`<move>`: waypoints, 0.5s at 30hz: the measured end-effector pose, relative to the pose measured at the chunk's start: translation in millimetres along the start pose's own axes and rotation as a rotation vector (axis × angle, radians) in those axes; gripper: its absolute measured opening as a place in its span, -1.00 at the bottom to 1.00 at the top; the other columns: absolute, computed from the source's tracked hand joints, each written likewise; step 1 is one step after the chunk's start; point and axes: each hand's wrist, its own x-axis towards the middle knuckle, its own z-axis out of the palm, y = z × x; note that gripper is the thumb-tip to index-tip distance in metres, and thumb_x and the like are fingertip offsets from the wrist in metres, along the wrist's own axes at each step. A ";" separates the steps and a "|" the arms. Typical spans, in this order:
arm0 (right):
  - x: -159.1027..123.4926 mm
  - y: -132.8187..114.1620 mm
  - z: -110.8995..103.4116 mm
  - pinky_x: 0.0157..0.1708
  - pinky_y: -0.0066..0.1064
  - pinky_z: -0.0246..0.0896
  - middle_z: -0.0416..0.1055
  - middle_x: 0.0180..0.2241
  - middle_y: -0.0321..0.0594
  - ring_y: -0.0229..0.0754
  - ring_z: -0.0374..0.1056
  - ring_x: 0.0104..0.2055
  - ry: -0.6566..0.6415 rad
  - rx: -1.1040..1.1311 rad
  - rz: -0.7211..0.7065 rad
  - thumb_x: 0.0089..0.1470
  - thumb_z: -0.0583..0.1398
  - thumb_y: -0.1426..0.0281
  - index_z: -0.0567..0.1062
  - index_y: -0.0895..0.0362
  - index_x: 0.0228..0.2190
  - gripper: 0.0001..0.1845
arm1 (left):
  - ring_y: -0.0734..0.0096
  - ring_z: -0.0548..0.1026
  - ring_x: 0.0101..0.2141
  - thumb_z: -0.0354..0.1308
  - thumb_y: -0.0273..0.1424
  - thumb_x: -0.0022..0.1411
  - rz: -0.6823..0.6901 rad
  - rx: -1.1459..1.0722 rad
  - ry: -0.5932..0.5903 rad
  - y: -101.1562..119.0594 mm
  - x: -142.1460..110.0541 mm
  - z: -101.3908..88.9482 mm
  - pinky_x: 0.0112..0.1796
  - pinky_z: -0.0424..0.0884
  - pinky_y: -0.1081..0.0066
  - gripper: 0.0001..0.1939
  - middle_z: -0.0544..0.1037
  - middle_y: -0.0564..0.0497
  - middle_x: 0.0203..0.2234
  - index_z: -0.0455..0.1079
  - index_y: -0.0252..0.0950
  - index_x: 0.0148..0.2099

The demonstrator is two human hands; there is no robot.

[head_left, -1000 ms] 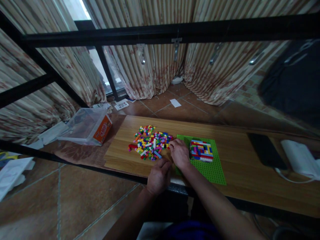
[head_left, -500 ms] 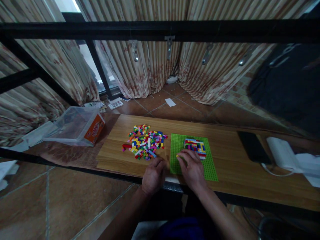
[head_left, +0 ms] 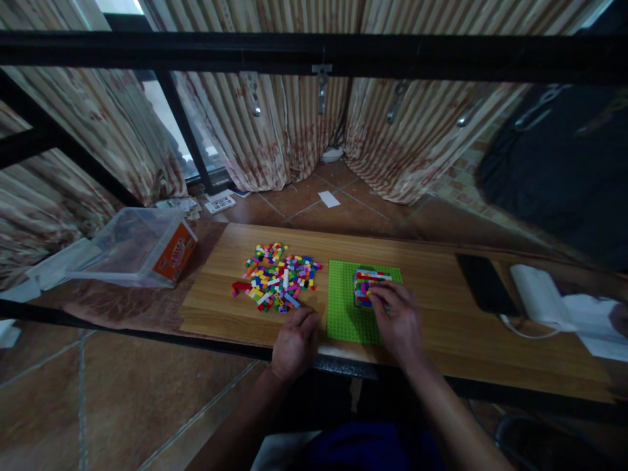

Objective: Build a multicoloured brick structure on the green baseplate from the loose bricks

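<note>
My right hand [head_left: 398, 320] is over the green baseplate [head_left: 339, 307], its thumb and fingertips pinched on a small yellow brick [head_left: 369, 293]. The brick is at the top of a low block of multicoloured bricks [head_left: 362, 280] built on the plate; my fingers cover its right part. I cannot tell whether the yellow brick touches the block. My left hand [head_left: 295, 345] rests at the table's front edge with its fingers curled in, and whatever they might hold is hidden. Just beyond it lies a pile of loose bricks [head_left: 282, 278] in many colours.
A clear plastic box [head_left: 130, 239] with an orange label lies at the left on a brown cloth. Toward the right of the wooden table [head_left: 432, 314] are a black phone [head_left: 485, 284] and a white device [head_left: 542, 297] with a cable. A black metal bar [head_left: 275, 52] crosses beyond the table.
My right hand has moved from the left of the brick block, over bare baseplate, rightward onto the block with the yellow brick. My left hand stays by the table edge. The whole view has shifted slightly.
</note>
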 end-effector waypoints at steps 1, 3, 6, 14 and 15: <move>1.9 0.6 1.8 0.00 -0.13 0.24 0.46 -0.14 -0.11 -0.06 0.31 -0.04 -0.004 0.000 0.001 0.19 0.13 0.27 0.59 0.07 -0.30 -0.76 | 0.30 0.45 -0.17 0.05 -0.57 0.23 -0.002 0.004 -0.001 0.3 0.1 -0.1 -0.13 0.46 0.33 -0.79 0.48 -0.06 -0.21 0.40 -0.26 -0.12; 4.8 2.4 4.3 0.00 -0.13 0.24 0.45 -0.14 -0.10 -0.05 0.31 -0.04 -0.011 -0.009 0.006 0.19 0.13 0.27 0.59 0.08 -0.32 -0.75 | 0.30 0.45 -0.17 0.05 -0.56 0.25 -0.007 0.009 -0.006 0.8 0.3 -0.3 -0.13 0.46 0.33 -0.81 0.48 -0.06 -0.22 0.40 -0.26 -0.13; 8.4 5.8 5.3 -0.01 -0.10 0.23 0.44 -0.13 -0.08 -0.03 0.30 -0.04 -0.025 -0.020 0.016 0.19 0.12 0.25 0.59 0.08 -0.34 -0.73 | 0.31 0.45 -0.17 0.04 -0.55 0.27 -0.003 0.000 -0.014 1.1 0.4 -0.7 -0.13 0.46 0.33 -0.81 0.48 -0.06 -0.21 0.40 -0.27 -0.12; 19.5 5.5 -1.1 -0.03 -0.09 0.23 0.45 -0.19 -0.10 -0.01 0.31 -0.07 -0.135 -0.076 -0.014 0.17 0.09 0.30 0.58 0.05 -0.42 -0.72 | 0.31 0.46 -0.17 0.02 -0.53 0.29 0.008 0.003 -0.008 0.7 0.6 0.0 -0.13 0.47 0.33 -0.81 0.48 -0.07 -0.20 0.39 -0.26 -0.10; 20.9 4.5 -1.6 -0.03 -0.10 0.23 0.45 -0.20 -0.09 -0.01 0.31 -0.08 -0.151 -0.097 -0.023 0.17 0.08 0.32 0.58 0.06 -0.44 -0.71 | 0.31 0.46 -0.17 0.02 -0.53 0.29 0.009 0.002 -0.006 0.6 0.6 0.1 -0.13 0.47 0.33 -0.81 0.48 -0.07 -0.21 0.39 -0.25 -0.10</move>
